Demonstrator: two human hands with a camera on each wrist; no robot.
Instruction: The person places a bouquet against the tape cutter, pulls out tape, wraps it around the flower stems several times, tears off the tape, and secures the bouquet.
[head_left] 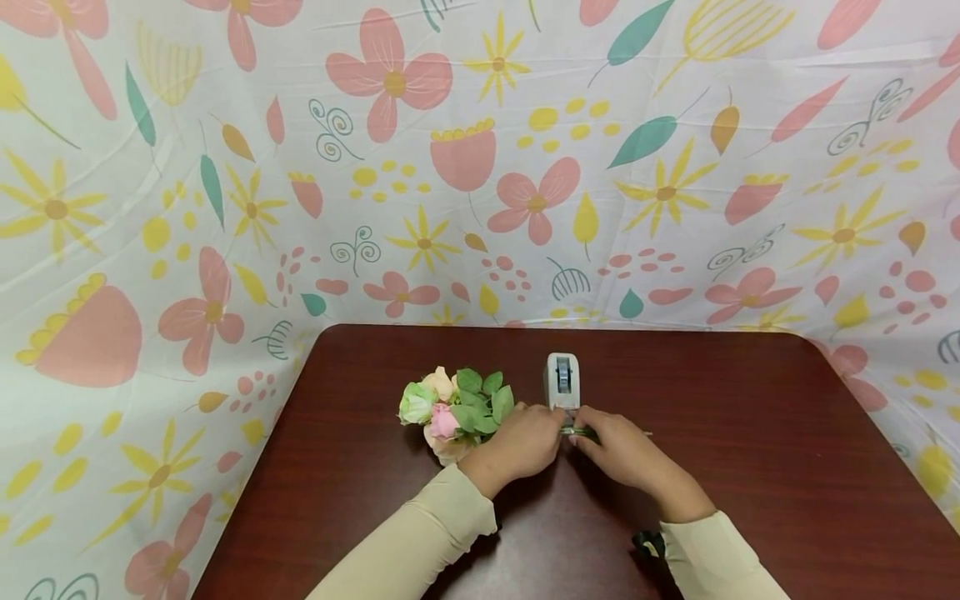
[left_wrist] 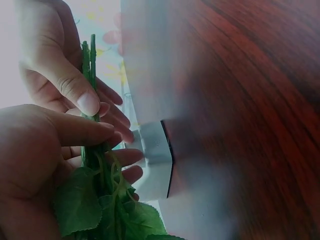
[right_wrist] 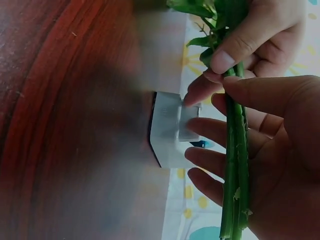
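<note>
A bunch of artificial flowers [head_left: 444, 421] with pink, peach and pale green blooms lies on its side, its green leaves [head_left: 480, 404] beside my left hand [head_left: 525, 442]. That hand grips the bunched green stems [right_wrist: 235, 170] just below the leaves, thumb across them. Close against it, my right hand [head_left: 626, 454] pinches the same stems between thumb and forefinger, its other fingers spread behind in the right wrist view. The cut stem ends point right in the head view. A white tape dispenser [head_left: 552, 387] stands right behind the fingertips; its front end is partly hidden by the hands.
The dark red-brown wooden table [head_left: 750, 417] has rounded far corners. A white cloth [head_left: 465, 283] printed with flowers and leaves hangs behind it and along the left side. A small black object [head_left: 648, 543] shows by the right sleeve cuff.
</note>
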